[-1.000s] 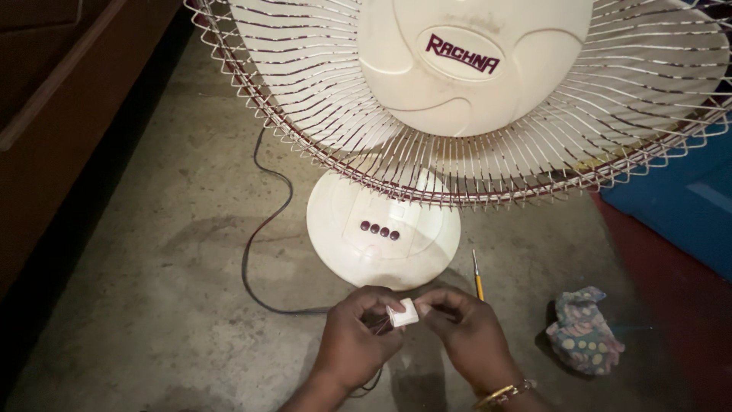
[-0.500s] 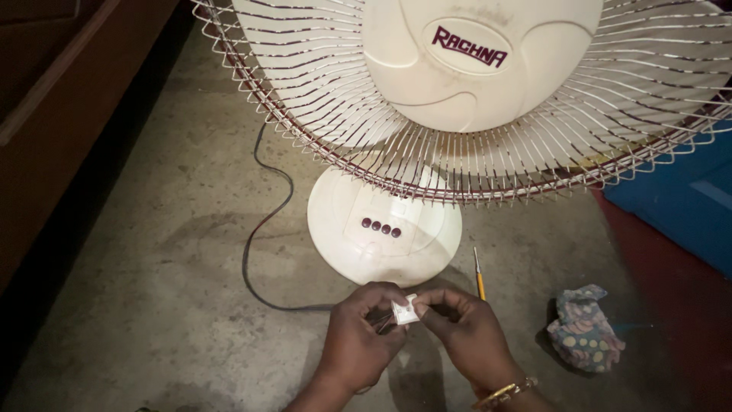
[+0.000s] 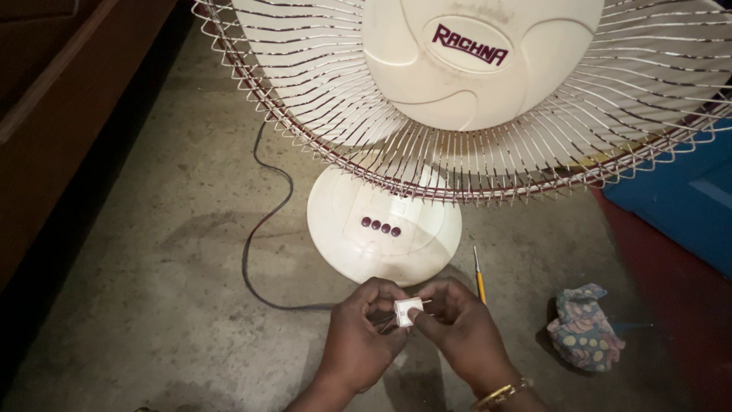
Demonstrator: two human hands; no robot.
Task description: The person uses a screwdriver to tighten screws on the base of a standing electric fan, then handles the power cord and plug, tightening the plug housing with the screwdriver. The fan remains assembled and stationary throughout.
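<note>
- My left hand (image 3: 358, 343) and my right hand (image 3: 457, 336) are drawn together low over the floor, fingertips meeting, both pinched on the small white plug piece (image 3: 407, 311).
- The plug piece sits between my thumbs and forefingers, just in front of the fan base: a little square block of smooth white plastic, with thin metal bits or wire ends poking out at its left side; I cannot tell which.
- A gold bangle (image 3: 499, 394) circles my right wrist.
- Just right of my right hand a slim screwdriver (image 3: 479, 276) with a yellow handle lies on the floor, pointing away from me.
- Further right lies a crumpled cloth (image 3: 583, 326), soft, patterned with pale dots.
- The concrete floor (image 3: 152, 305) is grey, rough and blotchy; its widest bare stretch is to my left.
- A thin black cord (image 3: 255, 252) curves across that stretch and runs in towards my left hand.
- The fan base (image 3: 385, 225) is round, cream plastic, with a row of four dark red buttons (image 3: 380, 226).
- Above it the wire fan guard (image 3: 473, 152) spreads wide, thin metal ribs around a smooth cream hub.
- Dark wooden furniture (image 3: 69, 114) edges the floor on the left; a blue box (image 3: 686, 198) stands at the right.
</note>
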